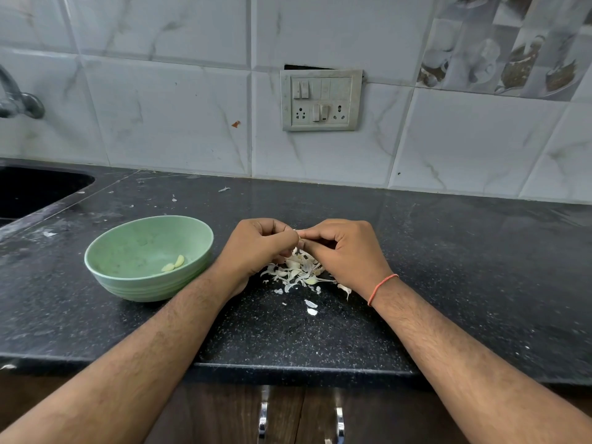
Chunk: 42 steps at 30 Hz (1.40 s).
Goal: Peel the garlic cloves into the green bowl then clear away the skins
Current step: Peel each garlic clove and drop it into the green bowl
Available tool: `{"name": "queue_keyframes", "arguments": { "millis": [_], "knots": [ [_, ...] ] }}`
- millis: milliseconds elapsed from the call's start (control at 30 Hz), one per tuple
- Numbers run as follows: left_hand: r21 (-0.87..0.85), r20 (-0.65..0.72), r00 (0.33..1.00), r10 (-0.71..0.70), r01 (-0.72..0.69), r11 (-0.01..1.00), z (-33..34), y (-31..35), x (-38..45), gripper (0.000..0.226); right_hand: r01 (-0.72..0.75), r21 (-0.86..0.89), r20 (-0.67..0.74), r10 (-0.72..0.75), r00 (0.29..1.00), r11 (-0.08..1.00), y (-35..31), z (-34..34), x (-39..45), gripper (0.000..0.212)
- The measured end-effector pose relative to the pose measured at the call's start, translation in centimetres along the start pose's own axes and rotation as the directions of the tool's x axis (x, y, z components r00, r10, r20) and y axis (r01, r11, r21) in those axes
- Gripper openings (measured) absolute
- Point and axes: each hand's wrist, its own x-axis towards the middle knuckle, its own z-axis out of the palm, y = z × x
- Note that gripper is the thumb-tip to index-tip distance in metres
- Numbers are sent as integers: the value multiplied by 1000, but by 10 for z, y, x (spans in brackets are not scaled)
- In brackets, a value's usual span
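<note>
Peeling is the step in hand, judged from the head view: both hands meet just above a heap of garlic skins (299, 270) on the dark counter (448, 251), and only two peeled cloves (174, 263) lie in the green bowl (128, 277), so the task looks early, with the clearing of skins not yet begun. The left hand (256, 248) has its fingers curled inward, fingertips touching those of the right hand (342, 248), which is curled likewise; between them they appear to pinch a small garlic clove (301, 240), though it is mostly hidden by the fingers and only a pale sliver shows. Neither hand is spread wide; both are narrowed to a fingertip pinch. The bowl stands just beside the left wrist, to its left, near the counter's front edge. A few loose bits of skin lie apart from the heap, nearer the person. The next move likely calls for stripping the remaining skin with the fingertips, letting it fall onto the heap, then carrying the bare clove leftward over the bowl's rim and dropping it in.
</note>
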Motion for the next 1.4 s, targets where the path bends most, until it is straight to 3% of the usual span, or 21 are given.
{"name": "queue_keyframes", "arguments": {
  "millis": [400, 700, 1067, 1400],
  "knots": [
    [-35, -1, 1000, -4, 4, 999, -1, 0, 0, 7, -23, 46, 8, 23, 1000, 999, -3, 0, 0, 14],
    [-91, -32, 999, -41, 38, 995, 1, 5, -1, 11, -194, 173, 23, 193, 981, 966, -5, -1, 1, 11],
    [-16, -11, 1000, 26, -27, 1000, 0, 5, -3, 9, -70, 56, -69, 74, 995, 996, -5, -2, 0, 12],
    [23, 61, 996, 59, -61, 998, -1, 0, 0, 19, -88, 108, -34, 92, 995, 990, -6, -5, -1, 10]
  ]
}}
